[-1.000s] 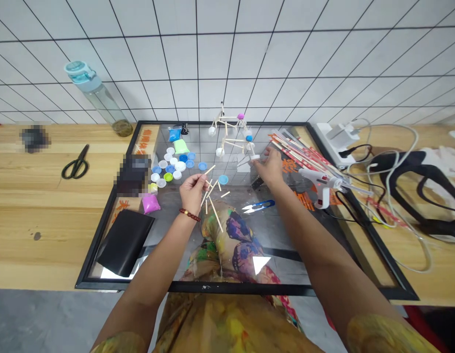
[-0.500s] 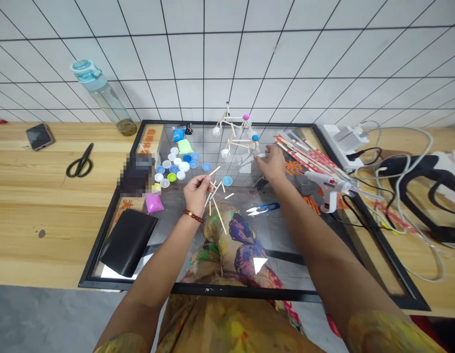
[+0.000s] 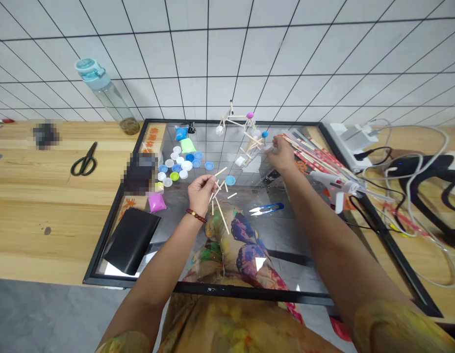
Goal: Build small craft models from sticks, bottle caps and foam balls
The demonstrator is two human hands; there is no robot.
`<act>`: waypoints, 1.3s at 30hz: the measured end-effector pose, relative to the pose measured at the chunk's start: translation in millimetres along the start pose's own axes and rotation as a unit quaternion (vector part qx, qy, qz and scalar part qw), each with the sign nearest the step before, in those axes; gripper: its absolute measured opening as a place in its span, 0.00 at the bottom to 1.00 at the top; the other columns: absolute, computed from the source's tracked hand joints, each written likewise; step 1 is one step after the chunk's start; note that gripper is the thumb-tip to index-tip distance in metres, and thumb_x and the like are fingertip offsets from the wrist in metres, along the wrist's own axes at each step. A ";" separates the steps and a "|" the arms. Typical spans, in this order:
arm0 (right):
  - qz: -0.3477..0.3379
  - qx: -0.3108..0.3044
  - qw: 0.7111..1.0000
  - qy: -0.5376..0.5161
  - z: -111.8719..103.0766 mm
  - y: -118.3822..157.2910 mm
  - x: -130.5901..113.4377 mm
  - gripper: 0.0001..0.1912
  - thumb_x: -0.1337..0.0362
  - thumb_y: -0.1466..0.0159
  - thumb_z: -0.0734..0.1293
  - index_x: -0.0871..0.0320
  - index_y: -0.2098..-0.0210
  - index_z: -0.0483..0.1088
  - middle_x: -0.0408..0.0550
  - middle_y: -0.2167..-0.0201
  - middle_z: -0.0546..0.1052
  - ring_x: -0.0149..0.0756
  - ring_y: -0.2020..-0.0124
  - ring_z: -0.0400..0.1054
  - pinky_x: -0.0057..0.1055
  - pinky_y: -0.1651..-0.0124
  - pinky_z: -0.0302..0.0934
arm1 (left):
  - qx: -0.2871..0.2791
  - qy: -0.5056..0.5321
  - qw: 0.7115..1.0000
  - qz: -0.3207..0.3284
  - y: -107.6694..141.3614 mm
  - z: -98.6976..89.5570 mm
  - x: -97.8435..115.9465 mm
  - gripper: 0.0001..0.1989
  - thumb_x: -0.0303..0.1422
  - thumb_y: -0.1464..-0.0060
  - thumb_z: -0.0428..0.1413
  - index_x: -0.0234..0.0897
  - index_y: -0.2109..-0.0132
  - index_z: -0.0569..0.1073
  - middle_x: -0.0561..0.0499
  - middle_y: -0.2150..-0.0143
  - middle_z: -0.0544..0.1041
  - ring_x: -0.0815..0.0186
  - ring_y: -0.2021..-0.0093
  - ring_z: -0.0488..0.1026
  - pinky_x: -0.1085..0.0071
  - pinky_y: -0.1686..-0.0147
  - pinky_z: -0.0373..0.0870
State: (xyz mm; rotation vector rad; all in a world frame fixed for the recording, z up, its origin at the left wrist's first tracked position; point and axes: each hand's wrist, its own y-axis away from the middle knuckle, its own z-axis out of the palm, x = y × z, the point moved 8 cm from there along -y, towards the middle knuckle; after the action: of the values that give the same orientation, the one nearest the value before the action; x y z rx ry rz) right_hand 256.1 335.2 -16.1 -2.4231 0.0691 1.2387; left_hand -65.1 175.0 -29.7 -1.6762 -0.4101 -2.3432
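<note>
My left hand (image 3: 202,192) pinches a short wooden stick (image 3: 220,171) above a small pile of loose sticks (image 3: 220,211). At the right, the fingertips of my right hand (image 3: 281,156) close on a whitish lump at the near right side of a stick structure (image 3: 252,142); the exact grip is partly hidden. That structure is built from wooden sticks joined by white, pink and blue balls, and its near part sits tilted. A light blue lid (image 3: 230,180) lies between my hands. Blue-handled thread snips (image 3: 267,209) rest nearer me.
Several small lids (image 3: 183,165) and coloured clay packets (image 3: 157,202) lie at left, by a black pouch (image 3: 132,241). Scissors (image 3: 84,159) and a water bottle (image 3: 112,100) stand farther left. At right are wrapped sticks (image 3: 312,154), a glue gun (image 3: 334,186) and cables.
The near part of the stick structure has turned and tilted, its blue ball shifting right and up. My right hand has moved slightly right with it. My left hand keeps its stick.
</note>
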 end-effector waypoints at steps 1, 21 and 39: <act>-0.003 0.026 1.000 -0.006 -8.4 6.9 -5.0 0.16 0.66 0.41 0.71 0.63 0.54 0.71 0.63 0.54 0.78 0.40 0.58 0.71 0.43 0.47 0.64 | -0.003 -0.003 1.000 0.002 0.1 0.5 0.1 0.16 0.43 0.60 0.70 0.34 0.70 0.79 0.54 0.78 0.76 0.74 0.78 0.69 0.77 0.77 0.67; -0.187 -0.102 0.971 -0.113 -7.8 151.1 -133.8 0.07 0.62 0.36 0.68 0.54 0.67 0.78 0.43 0.73 0.79 0.33 0.72 0.71 0.32 0.64 0.67 | -0.131 -0.083 0.988 0.020 5.2 29.3 9.6 0.09 0.36 0.52 0.66 0.35 0.69 0.77 0.54 0.75 0.74 0.72 0.75 0.69 0.75 0.72 0.66; -0.135 0.096 0.984 -0.062 8.6 118.4 -107.0 0.08 0.62 0.36 0.66 0.55 0.68 0.77 0.45 0.73 0.78 0.34 0.72 0.69 0.35 0.62 0.66 | -0.104 -0.008 0.981 -0.163 -59.2 103.0 -6.4 0.08 0.28 0.49 0.66 0.32 0.70 0.73 0.62 0.82 0.60 0.82 0.86 0.48 0.80 0.85 0.39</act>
State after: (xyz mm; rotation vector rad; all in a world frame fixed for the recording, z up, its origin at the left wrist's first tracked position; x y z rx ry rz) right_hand 158.0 215.3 23.1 -2.1049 -0.1647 1.1961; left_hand 7.5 267.1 -9.7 -1.8416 -0.4912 -2.6895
